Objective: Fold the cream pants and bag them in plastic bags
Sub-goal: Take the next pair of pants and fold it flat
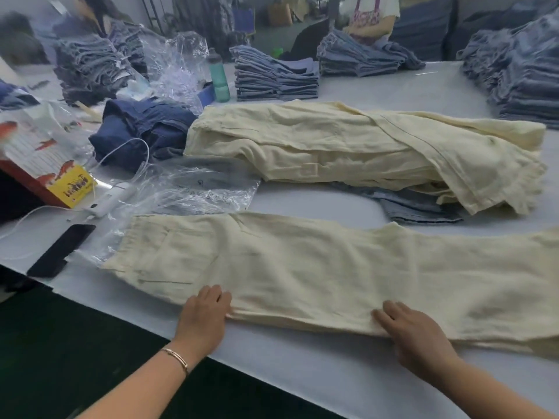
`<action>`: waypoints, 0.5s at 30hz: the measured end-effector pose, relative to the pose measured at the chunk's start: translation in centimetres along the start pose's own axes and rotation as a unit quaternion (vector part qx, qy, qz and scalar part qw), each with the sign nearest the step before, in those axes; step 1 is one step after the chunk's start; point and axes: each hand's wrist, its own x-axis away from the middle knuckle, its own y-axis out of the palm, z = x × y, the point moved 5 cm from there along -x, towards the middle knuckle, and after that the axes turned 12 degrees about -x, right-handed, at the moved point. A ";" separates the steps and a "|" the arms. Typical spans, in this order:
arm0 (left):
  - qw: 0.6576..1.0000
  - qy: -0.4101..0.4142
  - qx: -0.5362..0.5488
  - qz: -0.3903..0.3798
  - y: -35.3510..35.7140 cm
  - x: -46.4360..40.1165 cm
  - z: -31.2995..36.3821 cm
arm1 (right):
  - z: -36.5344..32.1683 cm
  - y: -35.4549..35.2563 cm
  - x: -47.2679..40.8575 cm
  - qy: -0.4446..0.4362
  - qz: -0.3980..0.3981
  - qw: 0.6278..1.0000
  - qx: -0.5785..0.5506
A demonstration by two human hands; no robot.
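Observation:
A pair of cream pants (pixel 317 267) lies flat and lengthwise along the near edge of the white table (pixel 302 373), waistband to the left, legs running off to the right. My left hand (pixel 205 316) rests with straight fingers on the near edge of the seat area. My right hand (pixel 417 334) presses flat on the near edge of the leg. Behind lies a pile of more cream pants (pixel 363 146). Clear plastic bags (pixel 199 189) lie to the left, between the pile and the flat pair; one edge is under the waistband.
A black phone (pixel 60 249), a white charger with cable (pixel 112 198) and a red and yellow box (pixel 45 164) sit at left. Dark blue garments (pixel 142 128), a green bottle (pixel 219 77) and stacks of folded jeans (pixel 275 74) stand behind. A person (pixel 372 16) stands at the far side.

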 end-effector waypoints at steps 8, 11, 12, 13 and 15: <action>0.973 -0.047 0.200 -0.105 2.9 1.0 -4.9 | -1.5 -1.2 0.9 0.111 0.009 0.993 -0.034; 0.918 -0.306 0.250 -0.028 3.8 1.2 -13.3 | -4.1 -1.2 -1.7 0.116 0.036 0.990 -0.075; 0.877 -0.389 0.279 -0.041 4.7 1.4 -16.2 | -5.3 -0.9 -2.9 0.123 0.040 0.988 -0.083; 0.830 -0.452 0.320 -0.065 5.8 1.5 -18.6 | -6.5 -0.6 -4.3 0.131 0.039 0.987 -0.089; 0.720 -0.531 0.437 -0.095 7.6 1.2 -21.6 | -9.1 0.7 -7.2 0.135 0.023 0.985 -0.104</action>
